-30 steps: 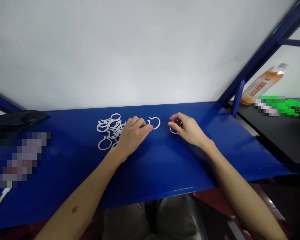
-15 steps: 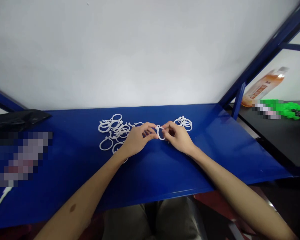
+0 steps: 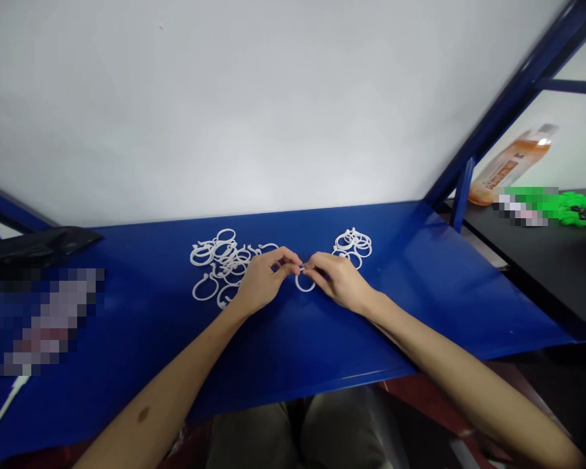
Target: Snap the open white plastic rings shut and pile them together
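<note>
Ring [image 3: 305,290] at frame centre has its top pinched by the narrowed left hand [image 3: 262,279] and right hand [image 3: 346,281], probably to steady it from both sides, on or just above the bench [image 3: 303,352].

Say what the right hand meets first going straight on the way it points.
Probably the fingertips of the left hand, which face the right hand at the top of the white ring. Depth is unclear there; the hands may be touching.
</note>
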A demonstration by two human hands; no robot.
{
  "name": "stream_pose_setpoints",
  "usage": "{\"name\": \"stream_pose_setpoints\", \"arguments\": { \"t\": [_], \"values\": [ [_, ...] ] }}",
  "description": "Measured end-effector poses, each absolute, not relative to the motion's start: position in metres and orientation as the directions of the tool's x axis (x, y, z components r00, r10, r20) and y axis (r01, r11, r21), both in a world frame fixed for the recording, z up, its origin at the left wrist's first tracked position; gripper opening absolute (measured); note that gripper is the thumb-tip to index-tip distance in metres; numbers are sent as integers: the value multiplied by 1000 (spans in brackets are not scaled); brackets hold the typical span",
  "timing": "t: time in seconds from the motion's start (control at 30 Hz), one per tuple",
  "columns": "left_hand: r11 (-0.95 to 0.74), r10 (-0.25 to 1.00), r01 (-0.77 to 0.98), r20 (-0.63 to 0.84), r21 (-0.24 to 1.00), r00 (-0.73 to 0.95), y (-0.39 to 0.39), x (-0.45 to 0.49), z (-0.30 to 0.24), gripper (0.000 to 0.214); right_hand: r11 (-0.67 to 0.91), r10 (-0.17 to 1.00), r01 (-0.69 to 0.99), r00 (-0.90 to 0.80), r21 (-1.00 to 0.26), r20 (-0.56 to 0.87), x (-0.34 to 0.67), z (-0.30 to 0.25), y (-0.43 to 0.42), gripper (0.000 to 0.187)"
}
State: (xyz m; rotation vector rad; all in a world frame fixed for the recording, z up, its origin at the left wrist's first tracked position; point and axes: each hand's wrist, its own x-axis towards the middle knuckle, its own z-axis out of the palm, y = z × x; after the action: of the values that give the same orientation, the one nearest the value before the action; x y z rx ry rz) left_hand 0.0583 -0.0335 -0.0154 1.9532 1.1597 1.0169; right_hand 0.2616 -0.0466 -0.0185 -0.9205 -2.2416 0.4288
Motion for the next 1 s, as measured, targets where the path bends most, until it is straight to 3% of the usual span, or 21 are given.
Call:
{"name": "stream_pose_setpoints", "arguments": {
  "t": [0.17,0.27,0.37,0.47,0.8,1.0],
  "values": [
    [-432,897,509,291,745,333,-30,54,-14,6,731,681,504,-584,-461,441,263,-14,-46,18],
    [-494,867,705,348,508,357,-22,46,-13,21,645,757,659,-481,-387,442,272,-8,-40,18],
    [-452,859,864,370,222,354,-15,33,-14,32,474,835,828,-315,-298,452,290,-4,-30,19],
    [-372,890,925,314,82,330,-11,23,-16,33,345,889,903,-226,-258,397,308,-3,-22,20],
    [-339,916,940,238,31,323,-9,20,-19,35,220,956,949,-163,-226,245,316,-3,-20,12],
    [-368,895,930,276,14,350,-6,18,-27,34,253,934,937,-172,-239,313,312,1,-23,13]
  ]
}}
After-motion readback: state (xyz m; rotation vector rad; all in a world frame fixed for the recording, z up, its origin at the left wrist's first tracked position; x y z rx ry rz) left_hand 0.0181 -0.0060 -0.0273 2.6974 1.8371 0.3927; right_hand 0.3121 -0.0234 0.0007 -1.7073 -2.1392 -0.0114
